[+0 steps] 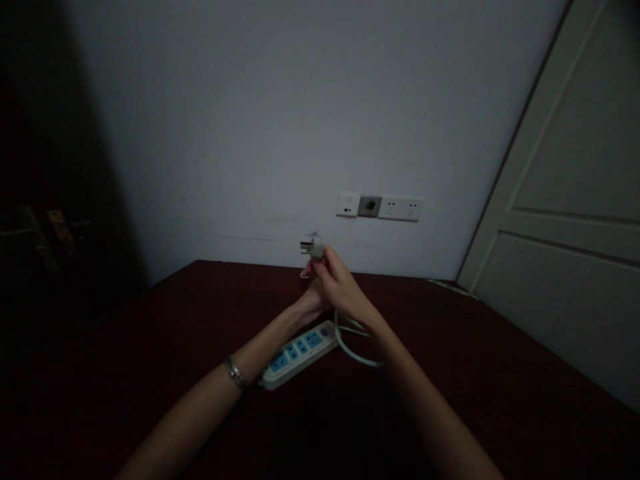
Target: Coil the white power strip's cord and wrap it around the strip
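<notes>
My right hand (340, 283) pinches a white power plug (317, 247), its metal prongs pointing left. Behind and just below it is my left hand (315, 297), largely covered by the right one. A pinkish fingertip shows under the plug, but the rest of the left fingers are hidden, so their grip cannot be made out. On the dark red table under my wrists lies a white power strip (300, 355) with blue socket faces, set at a slant and partly covered by my left forearm. A white cord (353, 352) loops beside its far end, passing behind my right forearm.
Above the table's (240, 283) back edge, a wall socket panel (400, 208) sits in a row with a grey plate (369, 206) and a white plate (347, 204). A pale panelled door (565, 220) stands at the right. The left side is very dark.
</notes>
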